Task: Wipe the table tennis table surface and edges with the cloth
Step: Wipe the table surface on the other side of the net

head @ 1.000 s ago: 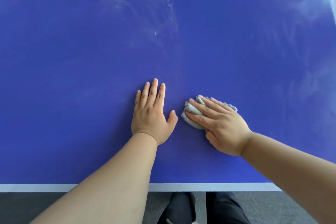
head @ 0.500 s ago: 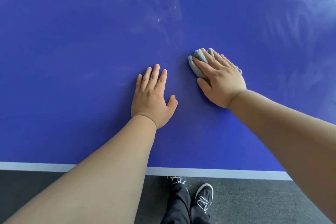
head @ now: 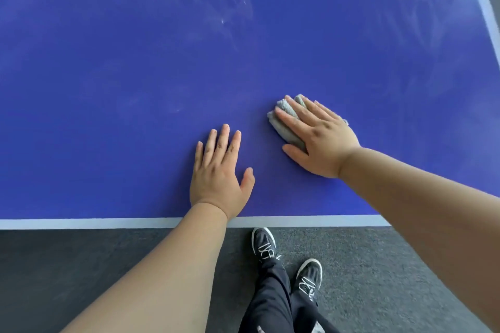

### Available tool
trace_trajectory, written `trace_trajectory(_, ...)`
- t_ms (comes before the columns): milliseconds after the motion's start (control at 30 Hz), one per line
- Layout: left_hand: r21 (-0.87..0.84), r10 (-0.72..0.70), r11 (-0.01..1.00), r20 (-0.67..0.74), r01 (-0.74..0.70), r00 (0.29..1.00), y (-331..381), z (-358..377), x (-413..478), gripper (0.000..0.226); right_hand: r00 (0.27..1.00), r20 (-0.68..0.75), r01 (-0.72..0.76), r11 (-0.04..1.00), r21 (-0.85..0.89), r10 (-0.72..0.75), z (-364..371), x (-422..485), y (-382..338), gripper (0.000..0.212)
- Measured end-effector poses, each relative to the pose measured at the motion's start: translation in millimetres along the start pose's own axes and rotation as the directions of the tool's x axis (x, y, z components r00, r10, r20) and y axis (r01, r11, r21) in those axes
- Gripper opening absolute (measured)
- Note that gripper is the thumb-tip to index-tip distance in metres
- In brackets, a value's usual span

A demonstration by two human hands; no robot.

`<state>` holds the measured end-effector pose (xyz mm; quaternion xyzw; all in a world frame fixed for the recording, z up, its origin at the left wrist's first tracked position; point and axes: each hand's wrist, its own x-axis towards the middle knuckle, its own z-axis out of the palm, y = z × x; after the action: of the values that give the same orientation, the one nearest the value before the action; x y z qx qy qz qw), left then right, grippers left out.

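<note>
The blue table tennis table [head: 135,76] fills the upper view, with a white line along its near edge [head: 81,223] and another at its right edge [head: 484,5]. My right hand [head: 322,138] presses flat on a bunched grey cloth [head: 285,123], which pokes out from under the fingers, a little beyond and to the right of my left hand. My left hand [head: 220,176] lies flat on the surface near the front edge, fingers together, thumb out, holding nothing.
Faint whitish smears [head: 216,8] show on the far surface and at the right [head: 422,16]. Below the near edge lies dark grey carpet [head: 81,278], with my black trousers and black-and-white shoes [head: 263,244] standing close to the table.
My right hand first pushed the cloth away from me, then drew it back a little toward the near edge. My left hand stayed planted. The view tilted down, showing more floor.
</note>
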<state>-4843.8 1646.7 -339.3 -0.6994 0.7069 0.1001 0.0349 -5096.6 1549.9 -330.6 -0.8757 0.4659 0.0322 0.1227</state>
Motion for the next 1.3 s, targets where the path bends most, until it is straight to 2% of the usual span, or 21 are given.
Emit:
trace_trajectory(67, -0.01, 0.001, 1.0, -0.03, -0.002, 1.0, 0, 3, 2, 0.082, 0.997, -0.042, -0.07, 0.997, 0.027, 0.071, 2, 7, -7, 0.067)
trace_trajectory(133, -0.035, 0.004, 0.999, -0.038, -0.005, 0.999, 0, 4, 1, 0.081, 0.995, -0.067, -0.069, 0.995, 0.074, 0.074, 9, -9, -26, 0.06)
trace_trajectory(267, -0.057, 0.002, 0.998, -0.05, -0.005, 0.999, 1, 4, 1, 0.078, 0.984, -0.101, 0.154, 0.983, 0.095, -0.145, 37, -90, -74, 0.052)
trace_trajectory(367, -0.052, -0.006, 0.999, -0.052, 0.003, 0.999, 1, 1, 1, 0.076, 0.949, -0.032, 0.315, 0.945, 0.089, -0.313, 38, -109, -70, 0.054)
trace_trajectory(433, -0.074, -0.005, 0.997, -0.049, 0.001, 0.999, 1, 1, 2, 0.076, 0.932, 0.05, 0.359, 0.933, 0.021, -0.36, 30, -90, -45, 0.057)
trace_trajectory(467, -0.087, -0.007, 0.996, -0.052, 0.002, 0.999, 1, 1, 2, 0.077, 0.95, 0.042, 0.309, 0.951, -0.016, -0.308, 25, -73, -31, 0.059)
trace_trajectory(533, -0.094, -0.008, 0.996, -0.063, 0.002, 0.998, 1, 1, 1, 0.077, 0.997, -0.039, 0.06, 0.998, 0.0, -0.06, 14, -37, -9, 0.064)
trace_trajectory(600, -0.093, -0.005, 0.996, -0.066, -0.001, 0.998, 1, 2, 2, 0.076, 0.98, -0.095, -0.167, 0.982, 0.084, 0.175, 7, -12, -6, 0.062)
trace_trajectory(633, -0.091, -0.007, 0.996, -0.066, 0.001, 0.998, 0, 2, 2, 0.076, 0.97, -0.107, -0.207, 0.973, 0.103, 0.217, 8, -8, -15, 0.061)
trace_trajectory(700, -0.091, -0.007, 0.996, -0.066, 0.001, 0.998, 0, 2, 1, 0.075, 0.978, -0.129, -0.149, 0.984, 0.096, 0.161, 16, -26, -38, 0.057)
trace_trajectory(767, -0.083, -0.001, 0.997, -0.063, -0.004, 0.998, 0, 3, 1, 0.075, 0.989, -0.145, 0.008, 0.996, 0.084, 0.004, 29, -70, -65, 0.054)
trace_trajectory(867, -0.056, -0.004, 0.998, -0.063, 0.0, 0.998, 0, 4, 1, 0.075, 0.98, -0.117, 0.175, 0.98, 0.098, -0.163, 43, -122, -88, 0.051)
trace_trajectory(933, -0.068, -0.005, 0.998, -0.062, 0.0, 0.998, 0, 3, 1, 0.076, 0.974, -0.053, 0.222, 0.973, 0.069, -0.218, 40, -123, -77, 0.054)
trace_trajectory(967, -0.079, -0.005, 0.997, -0.063, 0.0, 0.998, 0, 3, 2, 0.076, 0.982, -0.03, 0.189, 0.981, 0.051, -0.188, 36, -115, -64, 0.058)
trace_trajectory(1033, -0.093, -0.006, 0.996, -0.07, 0.0, 0.997, 0, 3, 2, 0.076, 0.998, -0.057, 0.008, 0.999, 0.036, -0.006, 25, -87, -29, 0.069)
trace_trajectory(1133, -0.089, -0.006, 0.996, -0.081, -0.001, 0.997, 0, 4, 2, 0.075, 0.969, -0.058, -0.24, 0.971, 0.023, 0.241, 10, -49, 10, 0.078)
trace_trajectory(1233, -0.093, 0.001, 0.996, -0.08, -0.009, 0.997, -1, 5, 2, 0.075, 0.952, -0.087, -0.289, 0.956, 0.049, 0.292, 15, -39, -13, 0.075)
trace_trajectory(1300, -0.089, 0.003, 0.996, -0.082, -0.011, 0.997, -1, 5, 2, 0.075, 0.976, -0.125, -0.172, 0.983, 0.061, 0.179, 28, -59, -52, 0.069)
